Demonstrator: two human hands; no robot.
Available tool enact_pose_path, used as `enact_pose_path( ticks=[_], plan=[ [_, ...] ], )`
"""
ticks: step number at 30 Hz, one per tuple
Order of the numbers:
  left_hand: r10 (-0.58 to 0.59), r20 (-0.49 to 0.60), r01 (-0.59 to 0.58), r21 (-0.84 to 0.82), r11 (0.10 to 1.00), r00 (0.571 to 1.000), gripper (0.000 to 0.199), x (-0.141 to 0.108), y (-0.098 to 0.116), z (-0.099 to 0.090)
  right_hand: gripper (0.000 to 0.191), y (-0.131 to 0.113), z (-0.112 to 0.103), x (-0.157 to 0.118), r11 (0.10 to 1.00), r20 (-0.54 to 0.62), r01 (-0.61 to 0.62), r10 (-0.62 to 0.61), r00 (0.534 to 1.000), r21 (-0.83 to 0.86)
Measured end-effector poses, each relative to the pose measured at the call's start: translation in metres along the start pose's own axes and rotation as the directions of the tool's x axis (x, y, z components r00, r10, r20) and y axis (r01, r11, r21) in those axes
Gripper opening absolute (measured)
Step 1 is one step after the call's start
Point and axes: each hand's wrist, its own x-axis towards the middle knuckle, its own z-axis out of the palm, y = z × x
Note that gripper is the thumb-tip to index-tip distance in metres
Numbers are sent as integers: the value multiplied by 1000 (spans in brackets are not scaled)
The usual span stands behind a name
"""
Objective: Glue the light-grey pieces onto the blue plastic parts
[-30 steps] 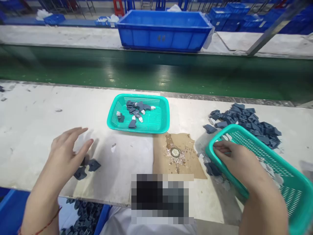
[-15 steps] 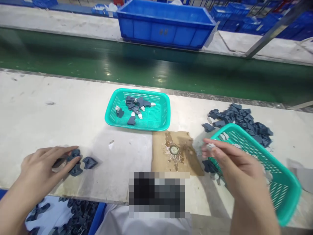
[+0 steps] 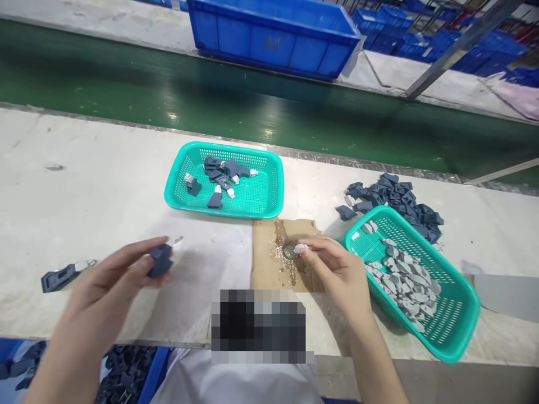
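Above the left part of the table, my left hand (image 3: 122, 275) grips a dark blue-grey plastic part (image 3: 160, 261) between thumb and fingers. My right hand (image 3: 337, 266) pinches a small light grey plastic piece (image 3: 300, 248) over a small round cap (image 3: 289, 252) that looks filled with liquid. The cap sits on a wet-spotted cardboard sheet (image 3: 263, 264). Beyond it, a green basket (image 3: 225, 212) holds several dark parts with light grey tips. To the right, another green basket (image 3: 457, 336) contains many loose light grey pieces (image 3: 412, 283).
A heap of dark parts (image 3: 396, 199) lies behind the right basket. At far left rests a dark part with a light tip (image 3: 61, 276). A blue bin of dark parts (image 3: 126, 370) is below the table edge. Past the green strip (image 3: 219, 104) stands a large blue crate (image 3: 273, 42).
My left hand has lifted a dark part off the table and moved right. My right hand has moved left from the basket to the cap, carrying the light grey piece. The view has shifted slightly.
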Motion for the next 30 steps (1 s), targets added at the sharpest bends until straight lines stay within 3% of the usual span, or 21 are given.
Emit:
enact_pose_path(
  ticks=[4,7,11,16,20,22,25,30],
  plan=[
    [47,347,78,-339,937,937,30,-10,3,39,12,-3,1,-3,971,88,151,-136,987,-183],
    [59,457,164,-432,887,887,29,-19,8,61,15,-3,3,-4,947,130,225,-199,971,-228],
    [42,499,225,-463,857,865,23,-29,15,76,16,-1,5,-3,922,168,281,-243,955,-266],
    [124,465,85,-403,911,877,13,-33,18,81,15,-4,1,-3,944,119,229,-206,971,-239],
    [169,472,40,-402,915,865,13,-37,17,84,11,-12,-2,-9,990,-31,117,-119,992,-74],
    [183,497,35,-397,917,848,13,-39,18,85,11,-20,0,-13,995,-46,79,-77,996,60],
    [205,515,-19,-344,939,832,12,-42,20,87,15,-37,6,-16,983,23,79,-84,996,164],
    [245,541,-100,-283,954,804,11,-42,24,88,26,-57,14,-15,970,174,147,-181,968,192]
  ],
)
